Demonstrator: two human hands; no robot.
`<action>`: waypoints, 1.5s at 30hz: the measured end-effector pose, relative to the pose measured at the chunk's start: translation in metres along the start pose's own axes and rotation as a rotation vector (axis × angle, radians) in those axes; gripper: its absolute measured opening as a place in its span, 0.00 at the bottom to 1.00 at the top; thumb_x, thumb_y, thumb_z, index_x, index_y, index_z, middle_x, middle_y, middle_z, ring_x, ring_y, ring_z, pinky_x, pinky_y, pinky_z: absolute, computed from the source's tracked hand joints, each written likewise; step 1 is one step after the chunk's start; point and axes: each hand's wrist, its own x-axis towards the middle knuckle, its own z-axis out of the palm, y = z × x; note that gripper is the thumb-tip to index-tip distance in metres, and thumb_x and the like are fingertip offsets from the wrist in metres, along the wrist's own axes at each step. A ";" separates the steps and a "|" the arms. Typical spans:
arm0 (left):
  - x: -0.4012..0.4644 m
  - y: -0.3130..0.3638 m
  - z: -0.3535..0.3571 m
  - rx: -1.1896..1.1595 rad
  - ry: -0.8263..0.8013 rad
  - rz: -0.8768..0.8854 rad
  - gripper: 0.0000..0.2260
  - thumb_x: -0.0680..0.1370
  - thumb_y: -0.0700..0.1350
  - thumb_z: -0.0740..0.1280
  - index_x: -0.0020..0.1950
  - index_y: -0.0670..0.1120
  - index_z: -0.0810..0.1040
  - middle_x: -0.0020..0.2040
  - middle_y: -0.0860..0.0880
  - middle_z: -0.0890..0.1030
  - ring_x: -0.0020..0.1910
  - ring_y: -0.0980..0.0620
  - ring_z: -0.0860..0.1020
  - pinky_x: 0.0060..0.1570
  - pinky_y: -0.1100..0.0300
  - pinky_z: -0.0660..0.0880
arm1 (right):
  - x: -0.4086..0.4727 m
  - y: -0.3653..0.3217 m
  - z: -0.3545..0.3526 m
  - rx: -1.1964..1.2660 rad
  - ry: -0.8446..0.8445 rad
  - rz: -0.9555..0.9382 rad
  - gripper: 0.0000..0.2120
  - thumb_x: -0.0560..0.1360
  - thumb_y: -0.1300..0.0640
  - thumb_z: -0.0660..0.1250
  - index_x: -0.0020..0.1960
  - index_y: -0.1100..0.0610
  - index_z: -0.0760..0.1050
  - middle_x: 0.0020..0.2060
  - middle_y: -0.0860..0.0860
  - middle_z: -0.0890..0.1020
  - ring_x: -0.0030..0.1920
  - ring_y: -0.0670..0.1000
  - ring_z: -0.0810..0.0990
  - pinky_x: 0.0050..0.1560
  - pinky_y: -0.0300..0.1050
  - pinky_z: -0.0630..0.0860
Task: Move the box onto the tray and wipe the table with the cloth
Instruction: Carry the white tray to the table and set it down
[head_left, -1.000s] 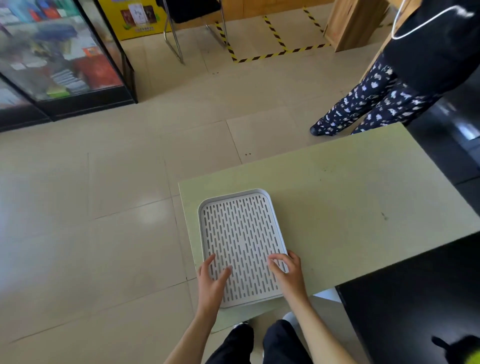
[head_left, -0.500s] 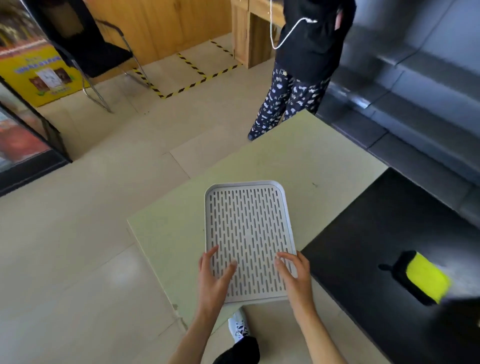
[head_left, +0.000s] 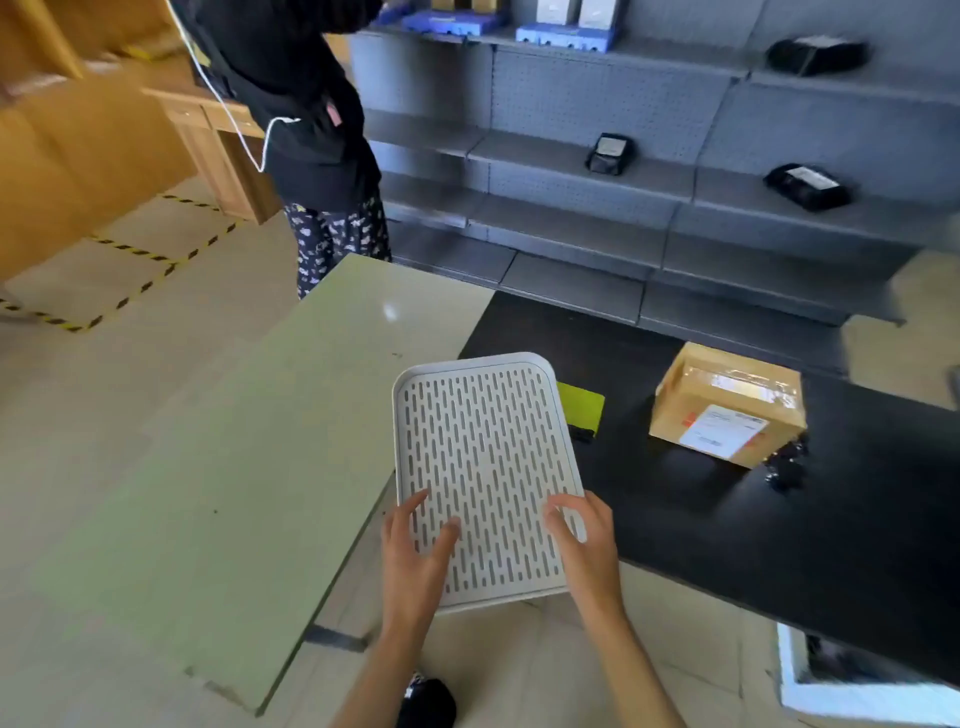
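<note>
The slotted tray (head_left: 488, 467) runs lengthwise away from the person, its far end over the black tabletop (head_left: 727, 519). Half a second ago it hung over the green tabletop (head_left: 234, 467); now it bridges the gap. Left hand (head_left: 415, 561) and right hand (head_left: 587, 545) grasp its near corners, thumbs on top. Beyond the right fingers (head_left: 558, 512) sit the cloth (head_left: 584, 408) and box (head_left: 727, 405).
</note>
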 end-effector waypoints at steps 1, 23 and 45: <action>-0.009 0.005 0.013 0.002 -0.035 0.002 0.24 0.77 0.57 0.72 0.71 0.57 0.70 0.70 0.51 0.70 0.60 0.60 0.73 0.57 0.60 0.72 | -0.009 0.002 -0.021 0.014 0.025 0.007 0.04 0.78 0.50 0.73 0.50 0.41 0.82 0.65 0.42 0.73 0.64 0.42 0.77 0.65 0.48 0.76; -0.053 0.124 0.257 0.028 -0.508 0.192 0.20 0.75 0.56 0.74 0.63 0.69 0.71 0.73 0.57 0.67 0.75 0.55 0.65 0.74 0.49 0.65 | -0.023 0.013 -0.272 0.160 0.578 0.104 0.02 0.79 0.47 0.71 0.49 0.40 0.82 0.66 0.39 0.72 0.61 0.43 0.78 0.53 0.42 0.78; -0.014 0.206 0.518 -0.054 -0.729 0.194 0.19 0.76 0.50 0.74 0.63 0.64 0.73 0.68 0.59 0.69 0.66 0.64 0.70 0.61 0.61 0.71 | 0.127 0.026 -0.470 0.136 0.777 0.200 0.07 0.81 0.49 0.69 0.54 0.51 0.82 0.64 0.36 0.71 0.57 0.43 0.79 0.47 0.41 0.76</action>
